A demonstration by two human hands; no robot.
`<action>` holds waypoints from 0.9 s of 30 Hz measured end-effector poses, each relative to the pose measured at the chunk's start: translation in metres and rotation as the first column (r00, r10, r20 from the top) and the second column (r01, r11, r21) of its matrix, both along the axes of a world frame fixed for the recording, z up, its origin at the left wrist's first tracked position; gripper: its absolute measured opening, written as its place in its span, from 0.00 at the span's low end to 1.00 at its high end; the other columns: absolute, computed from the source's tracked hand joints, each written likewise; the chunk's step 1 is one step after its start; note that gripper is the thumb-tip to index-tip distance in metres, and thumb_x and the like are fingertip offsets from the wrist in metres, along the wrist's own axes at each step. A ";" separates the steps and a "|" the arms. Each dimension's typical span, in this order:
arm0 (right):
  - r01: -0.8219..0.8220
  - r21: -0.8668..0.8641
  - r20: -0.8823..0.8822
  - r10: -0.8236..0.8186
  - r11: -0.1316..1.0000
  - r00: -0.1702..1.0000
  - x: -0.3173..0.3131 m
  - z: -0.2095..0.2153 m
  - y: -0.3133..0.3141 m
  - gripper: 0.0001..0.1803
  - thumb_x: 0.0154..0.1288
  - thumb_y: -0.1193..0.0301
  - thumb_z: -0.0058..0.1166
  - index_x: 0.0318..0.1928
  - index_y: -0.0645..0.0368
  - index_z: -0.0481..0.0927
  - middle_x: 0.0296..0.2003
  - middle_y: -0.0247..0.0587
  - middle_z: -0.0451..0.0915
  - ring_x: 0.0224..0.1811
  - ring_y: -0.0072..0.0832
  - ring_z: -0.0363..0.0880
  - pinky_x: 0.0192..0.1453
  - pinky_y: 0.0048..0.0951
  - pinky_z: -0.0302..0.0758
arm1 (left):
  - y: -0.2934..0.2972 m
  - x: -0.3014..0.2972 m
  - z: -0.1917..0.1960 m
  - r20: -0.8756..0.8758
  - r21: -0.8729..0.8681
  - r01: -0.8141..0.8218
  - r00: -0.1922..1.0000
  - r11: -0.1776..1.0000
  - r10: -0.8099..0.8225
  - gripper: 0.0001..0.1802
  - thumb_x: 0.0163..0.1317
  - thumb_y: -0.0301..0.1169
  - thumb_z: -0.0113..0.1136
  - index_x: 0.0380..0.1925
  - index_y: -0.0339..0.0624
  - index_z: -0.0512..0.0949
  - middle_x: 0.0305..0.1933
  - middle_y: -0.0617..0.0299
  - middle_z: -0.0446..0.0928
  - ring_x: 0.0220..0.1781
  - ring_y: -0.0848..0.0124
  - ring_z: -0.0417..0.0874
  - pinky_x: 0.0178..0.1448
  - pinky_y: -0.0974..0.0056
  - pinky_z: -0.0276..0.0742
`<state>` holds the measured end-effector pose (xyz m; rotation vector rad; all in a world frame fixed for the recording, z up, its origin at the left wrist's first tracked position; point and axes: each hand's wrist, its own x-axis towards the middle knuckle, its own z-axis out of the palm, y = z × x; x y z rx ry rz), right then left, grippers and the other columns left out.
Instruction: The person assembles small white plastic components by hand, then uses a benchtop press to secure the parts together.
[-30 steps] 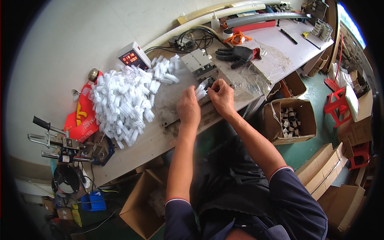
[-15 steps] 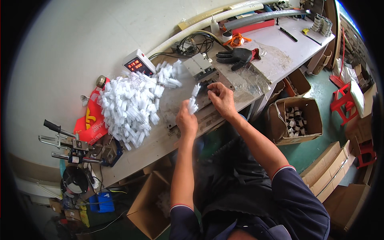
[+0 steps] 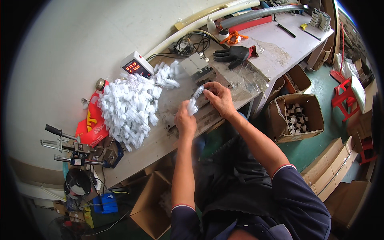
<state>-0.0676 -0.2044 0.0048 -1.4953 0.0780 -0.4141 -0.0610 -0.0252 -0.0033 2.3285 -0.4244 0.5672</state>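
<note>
— Cluttered table (image 3: pixel 280 48), white pile (image 3: pixel 128 108) at left. Which step?
— Sorting, likely: left hand (image 3: pixel 186 120) pinches one white piece (image 3: pixel 193 106), right hand (image 3: pixel 218 96) pinches another (image 3: pixel 199 92). Next needs careful alignment.

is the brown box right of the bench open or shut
Open: the box has its flaps folded out, and small white pieces show inside.

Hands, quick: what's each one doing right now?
Left hand: closed on a small white ribbed piece.
Right hand: closed on another white ribbed piece, pinched at its fingertips.
</note>
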 end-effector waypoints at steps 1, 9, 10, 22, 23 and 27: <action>-0.006 0.006 0.012 0.006 1.000 1.000 0.000 0.000 0.000 0.13 0.68 0.69 0.64 0.49 0.62 0.85 0.30 0.34 0.86 0.32 0.19 0.82 0.40 0.27 0.78 | 0.000 0.000 0.000 0.014 0.012 0.019 1.000 1.000 -0.019 0.18 0.61 0.18 0.58 0.51 0.44 0.78 0.46 0.48 0.85 0.51 0.45 0.86 0.54 0.45 0.77; -0.053 0.090 -0.052 0.058 0.995 0.997 -0.003 0.005 -0.003 0.07 0.69 0.72 0.62 0.40 0.64 0.85 0.26 0.29 0.82 0.26 0.13 0.74 0.29 0.21 0.70 | -0.006 -0.005 0.010 0.041 -0.004 0.102 0.994 0.995 -0.102 0.14 0.65 0.20 0.57 0.49 0.44 0.80 0.45 0.49 0.86 0.49 0.46 0.86 0.51 0.47 0.79; -0.071 0.088 -0.049 0.075 0.994 0.996 -0.003 0.005 -0.002 0.07 0.69 0.72 0.62 0.40 0.64 0.85 0.26 0.29 0.82 0.26 0.13 0.74 0.29 0.21 0.70 | -0.005 -0.005 0.010 0.044 -0.006 0.084 0.995 0.996 -0.084 0.14 0.65 0.20 0.57 0.49 0.44 0.80 0.45 0.49 0.86 0.49 0.46 0.86 0.51 0.47 0.79; -0.119 0.001 -0.044 0.119 0.993 0.992 0.003 -0.009 -0.004 0.07 0.71 0.71 0.61 0.41 0.63 0.85 0.27 0.31 0.81 0.23 0.14 0.74 0.25 0.20 0.70 | 0.048 -0.060 -0.009 0.169 -0.231 -0.038 0.983 0.972 0.078 0.17 0.63 0.16 0.56 0.50 0.44 0.80 0.41 0.49 0.84 0.43 0.47 0.87 0.48 0.52 0.81; -0.119 -0.002 -0.042 0.118 0.993 0.992 0.003 -0.009 -0.002 0.07 0.71 0.71 0.61 0.41 0.63 0.85 0.27 0.31 0.81 0.22 0.14 0.74 0.25 0.19 0.70 | 0.064 -0.081 -0.011 0.204 -0.253 -0.047 0.974 0.966 0.100 0.18 0.63 0.14 0.56 0.51 0.44 0.80 0.40 0.50 0.84 0.42 0.50 0.87 0.48 0.55 0.81; -0.111 -0.004 -0.061 0.110 0.994 0.992 0.000 -0.003 0.002 0.08 0.72 0.71 0.61 0.41 0.64 0.84 0.27 0.31 0.81 0.22 0.13 0.73 0.25 0.19 0.70 | 0.159 -0.178 -0.047 0.046 -0.381 -0.401 0.892 0.833 0.450 0.14 0.69 0.16 0.54 0.49 0.41 0.82 0.34 0.65 0.79 0.38 0.74 0.81 0.49 0.66 0.78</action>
